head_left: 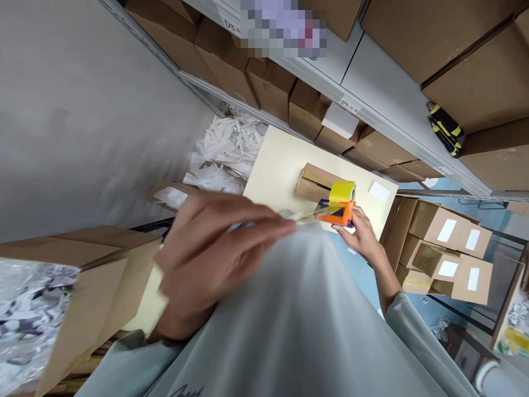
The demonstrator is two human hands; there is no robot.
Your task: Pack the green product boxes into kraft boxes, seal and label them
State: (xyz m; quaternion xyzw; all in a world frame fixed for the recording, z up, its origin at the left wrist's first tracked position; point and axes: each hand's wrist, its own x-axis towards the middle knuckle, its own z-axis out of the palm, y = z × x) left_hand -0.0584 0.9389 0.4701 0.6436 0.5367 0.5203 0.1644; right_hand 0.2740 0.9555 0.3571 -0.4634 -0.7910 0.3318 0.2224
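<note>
My right hand point(363, 234) grips an orange and purple tape dispenser point(349, 212) that carries a wide yellow tape roll point(342, 191). From the dispenser a thin, clear strip of tape point(303, 217) stretches left. Its end is at the fingertips of my left hand point(223, 248), which is closed in a pinch, close to the camera and blurred. Just behind the dispenser a small brown cardboard box point(316, 182) lies on the pale table point(268, 160), its top crossed by a taped seam.
A white card point(379, 191) lies on the table's right side. Shelves with cardboard boxes point(268, 82) run behind, with yellow-black cutters point(445, 129) on one. White paper scraps point(231, 143) are piled left; an open carton point(95, 303) stands nearer. Labelled boxes point(448, 248) are stacked right.
</note>
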